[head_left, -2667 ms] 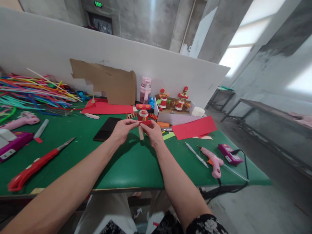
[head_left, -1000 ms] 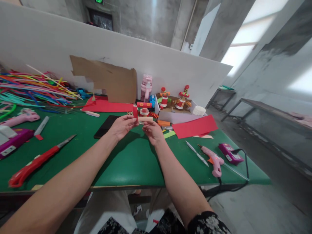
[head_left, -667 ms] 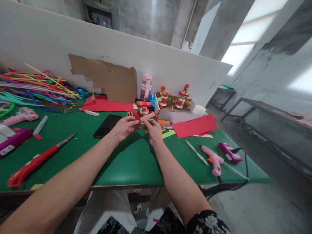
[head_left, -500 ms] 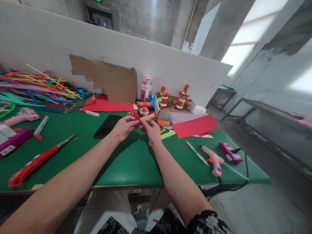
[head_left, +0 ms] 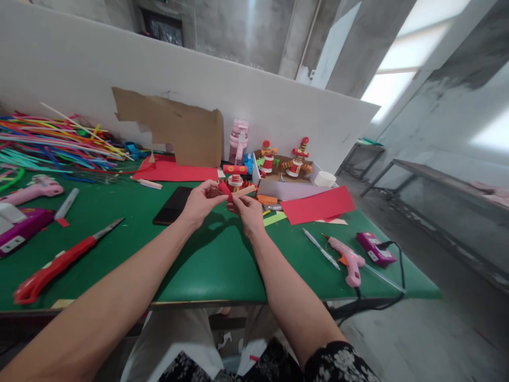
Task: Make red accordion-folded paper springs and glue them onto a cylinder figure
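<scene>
Above the green table, my left hand (head_left: 202, 202) and my right hand (head_left: 246, 210) come together at their fingertips. Between them is a narrow paper strip, its red side (head_left: 224, 188) by the left fingers and a tan side (head_left: 244, 191) sticking out past the right ones. Each hand pinches the strip between thumb and fingers. Just behind the fingertips stands a small red and white paper-cup figure (head_left: 235, 183), partly hidden by the hands. A black flat phone-like object (head_left: 172, 207) lies beside my left hand.
Right on the green table (head_left: 214, 276) are a pink glue gun (head_left: 348, 257), a white pen (head_left: 321, 249), a purple power socket (head_left: 376, 249) and red paper (head_left: 318, 205). A box (head_left: 288, 190) with two figures stands behind. Left are red-handled scissors (head_left: 59, 268) and pipe cleaners (head_left: 59, 143).
The strip has turned slightly in my fingers, its red part now shorter and its tan end a little further right. My left hand's fingers have shifted their grip and curled more.
</scene>
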`<state>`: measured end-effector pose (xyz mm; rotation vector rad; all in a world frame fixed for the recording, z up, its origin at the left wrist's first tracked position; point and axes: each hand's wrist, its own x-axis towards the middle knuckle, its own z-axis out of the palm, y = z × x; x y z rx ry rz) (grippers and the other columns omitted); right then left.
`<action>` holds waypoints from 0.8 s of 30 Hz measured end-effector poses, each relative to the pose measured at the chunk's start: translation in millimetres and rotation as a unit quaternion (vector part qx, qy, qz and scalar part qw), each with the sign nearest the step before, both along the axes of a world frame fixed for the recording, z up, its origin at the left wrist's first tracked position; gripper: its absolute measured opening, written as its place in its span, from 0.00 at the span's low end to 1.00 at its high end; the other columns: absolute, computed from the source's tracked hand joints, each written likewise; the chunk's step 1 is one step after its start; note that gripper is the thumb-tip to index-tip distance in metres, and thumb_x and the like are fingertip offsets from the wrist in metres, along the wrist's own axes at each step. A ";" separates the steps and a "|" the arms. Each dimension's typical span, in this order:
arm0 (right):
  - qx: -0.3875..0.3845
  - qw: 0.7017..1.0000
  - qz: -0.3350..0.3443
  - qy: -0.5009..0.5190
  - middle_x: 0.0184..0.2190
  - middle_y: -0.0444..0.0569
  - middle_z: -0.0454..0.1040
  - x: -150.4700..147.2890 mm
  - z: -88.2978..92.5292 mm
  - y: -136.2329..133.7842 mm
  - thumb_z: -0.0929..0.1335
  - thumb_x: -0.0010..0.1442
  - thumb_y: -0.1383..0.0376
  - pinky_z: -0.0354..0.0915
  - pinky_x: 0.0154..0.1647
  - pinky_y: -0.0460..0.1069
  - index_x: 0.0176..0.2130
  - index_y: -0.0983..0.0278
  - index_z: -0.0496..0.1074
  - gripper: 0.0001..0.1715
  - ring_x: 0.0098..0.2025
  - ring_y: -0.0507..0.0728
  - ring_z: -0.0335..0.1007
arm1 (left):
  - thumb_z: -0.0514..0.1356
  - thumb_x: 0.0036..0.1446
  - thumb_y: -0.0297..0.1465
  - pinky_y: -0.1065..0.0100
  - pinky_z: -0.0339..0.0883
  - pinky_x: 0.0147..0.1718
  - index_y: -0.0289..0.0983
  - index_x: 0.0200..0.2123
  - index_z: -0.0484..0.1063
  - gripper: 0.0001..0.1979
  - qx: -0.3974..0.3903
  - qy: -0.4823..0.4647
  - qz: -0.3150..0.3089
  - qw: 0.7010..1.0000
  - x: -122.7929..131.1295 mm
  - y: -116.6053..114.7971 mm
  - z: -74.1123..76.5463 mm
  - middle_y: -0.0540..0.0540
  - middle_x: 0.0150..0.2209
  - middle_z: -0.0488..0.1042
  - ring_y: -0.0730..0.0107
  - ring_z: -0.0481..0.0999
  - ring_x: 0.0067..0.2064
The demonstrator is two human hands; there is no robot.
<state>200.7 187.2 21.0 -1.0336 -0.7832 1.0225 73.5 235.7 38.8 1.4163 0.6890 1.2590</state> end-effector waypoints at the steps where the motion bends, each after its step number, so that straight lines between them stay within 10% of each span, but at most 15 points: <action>1: -0.003 1.000 0.003 0.000 0.22 0.44 0.77 0.2 -0.1 0.1 0.77 0.44 0.56 0.72 0.32 0.47 0.28 0.64 0.77 0.16 0.26 0.53 0.75 | 0.72 0.35 0.37 0.69 0.62 0.34 0.38 0.27 0.70 0.18 0.009 0.011 0.001 1.000 -0.1 -0.2 0.2 0.53 0.26 0.72 0.72 0.69 0.30; 24: -0.023 0.999 0.012 0.027 0.24 0.43 0.76 0.5 2.1 -1.1 0.76 0.48 0.57 0.76 0.31 0.47 0.27 0.63 0.72 0.15 0.27 0.52 0.77 | 0.71 0.37 0.39 0.69 0.60 0.28 0.38 0.22 0.73 0.14 0.022 0.082 0.012 0.996 -0.4 3.2 -9.0 0.51 0.21 0.71 0.71 0.67 0.25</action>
